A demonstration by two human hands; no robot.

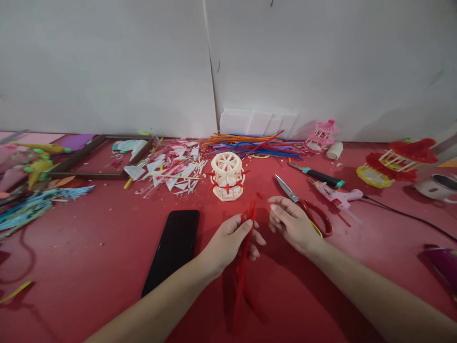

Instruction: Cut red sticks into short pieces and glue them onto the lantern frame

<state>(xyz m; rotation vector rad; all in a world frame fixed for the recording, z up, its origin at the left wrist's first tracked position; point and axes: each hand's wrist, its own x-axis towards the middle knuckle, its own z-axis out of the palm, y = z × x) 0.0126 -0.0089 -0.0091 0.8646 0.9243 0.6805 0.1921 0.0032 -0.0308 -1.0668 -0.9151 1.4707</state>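
Note:
My left hand [232,238] is closed around a few red pipe cleaners [243,267], their short ends poking up past the thumb and the long ends hanging toward me. To its right, my right hand [294,224] is loosely curled, thumb and index finger slightly apart, with nothing visible between them. A small red snippet [259,195] shows between the hands. Just beyond them stands a cream lantern-like frame [227,176] with a spoked round top and red strips around its middle. Red-handled scissors [316,214] lie beside my right hand, partly hidden by it.
A black phone [174,247] lies left of my left hand. White scraps [160,166] and colored stems [257,146] spread along the back. Rightward are a utility knife [321,176], a pink glue gun [337,194] with a cord, a red-yellow model [396,162] and a mug [437,187].

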